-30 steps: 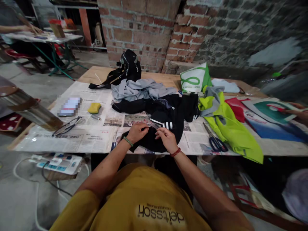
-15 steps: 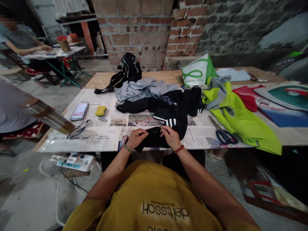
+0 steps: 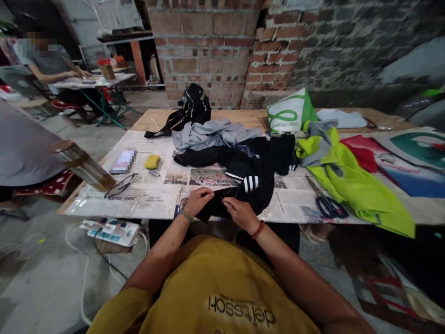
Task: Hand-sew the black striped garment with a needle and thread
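Both hands pinch the black garment at the counter's near edge: left hand grips a fold, right hand nips it just beside.

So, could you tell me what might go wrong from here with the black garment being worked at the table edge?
1. The left hand and right hand pinch the black garment close together; if a needle is there, which is too small to tell, a fingertip could be pricked.
2. The garment hangs over the table edge and might slide off.
3. The scissors lie near the edge beside the lime-green jacket; tugging the cloth could knock them down.
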Demonstrator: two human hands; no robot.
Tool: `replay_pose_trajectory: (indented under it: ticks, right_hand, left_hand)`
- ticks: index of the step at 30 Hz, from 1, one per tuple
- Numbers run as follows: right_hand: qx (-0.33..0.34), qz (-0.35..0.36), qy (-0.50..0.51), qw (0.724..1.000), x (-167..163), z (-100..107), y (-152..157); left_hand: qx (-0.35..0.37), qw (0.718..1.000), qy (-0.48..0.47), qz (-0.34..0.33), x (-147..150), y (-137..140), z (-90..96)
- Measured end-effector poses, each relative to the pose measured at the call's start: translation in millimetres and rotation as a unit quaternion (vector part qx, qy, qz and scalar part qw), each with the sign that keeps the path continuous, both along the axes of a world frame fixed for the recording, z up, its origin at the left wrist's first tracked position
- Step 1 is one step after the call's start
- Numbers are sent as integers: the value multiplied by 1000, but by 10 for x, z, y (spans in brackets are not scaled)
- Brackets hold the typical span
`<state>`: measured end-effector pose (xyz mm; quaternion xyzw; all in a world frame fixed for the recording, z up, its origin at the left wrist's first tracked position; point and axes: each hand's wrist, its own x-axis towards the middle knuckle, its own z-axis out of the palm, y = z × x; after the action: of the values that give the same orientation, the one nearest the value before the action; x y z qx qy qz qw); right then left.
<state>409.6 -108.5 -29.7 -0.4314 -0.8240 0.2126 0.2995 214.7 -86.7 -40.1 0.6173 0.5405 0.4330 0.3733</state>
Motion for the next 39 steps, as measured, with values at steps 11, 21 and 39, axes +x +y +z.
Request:
replay_pose_trajectory:
  ticks: [11, 21, 39]
  right_hand:
    - [-17, -63, -108, 992, -108, -171, 56]
    - [-12, -70, -161, 984, -160, -80, 62]
    - [-20, -86, -184, 979, -272, -29, 95]
  left_hand:
    - [17, 999, 28, -11, 12, 6, -8]
    - [35, 999, 18, -4, 14, -17, 17]
    - [55, 998, 16, -29, 40, -19, 25]
